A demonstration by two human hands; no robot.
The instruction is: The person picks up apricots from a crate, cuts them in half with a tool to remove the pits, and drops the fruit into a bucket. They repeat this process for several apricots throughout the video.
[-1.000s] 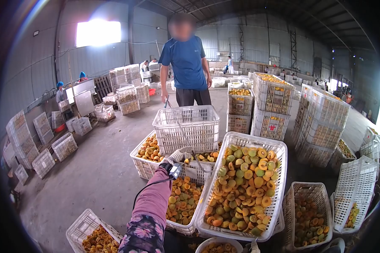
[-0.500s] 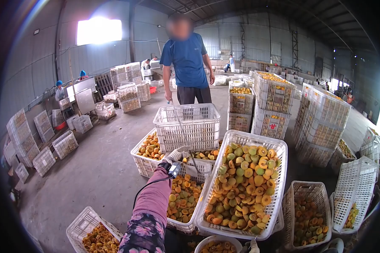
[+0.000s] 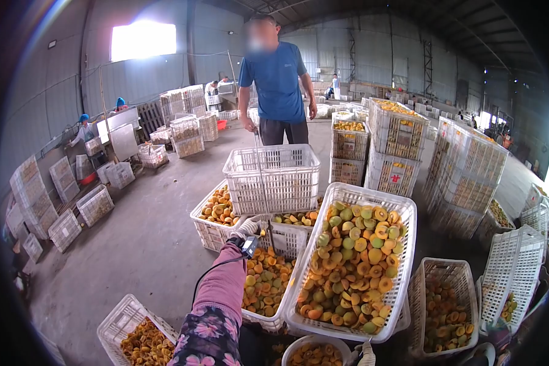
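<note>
My left hand point(image 3: 248, 227), in a pale glove, reaches forward with curled fingers at the back rim of a white crate point(image 3: 291, 236) of halved orange fruit. A small yellow bit shows at its fingertips; I cannot tell what it grips. Close beside it hangs the lower end of a thin metal rod point(image 3: 262, 177), held by a person in a blue shirt point(image 3: 276, 79). Only part of my gloved right hand point(image 3: 367, 355) shows at the bottom edge, near a large tilted crate point(image 3: 409, 256) of halved yellow-green fruit point(image 3: 351, 268). Its fingers are mostly hidden.
An unfilled-looking white crate point(image 3: 273, 183) rests on another fruit crate point(image 3: 208, 229) ahead. A round tub point(image 3: 287, 354) of fruit stands below. More crates stand at lower left point(image 3: 107, 323) and right point(image 3: 416, 305). Tall crate stacks point(image 3: 391, 174) rise behind.
The person in blue has shifted slightly right, and the rod has swung nearer upright, its lower end moving left. My left hand stays by the rim almost unchanged.
</note>
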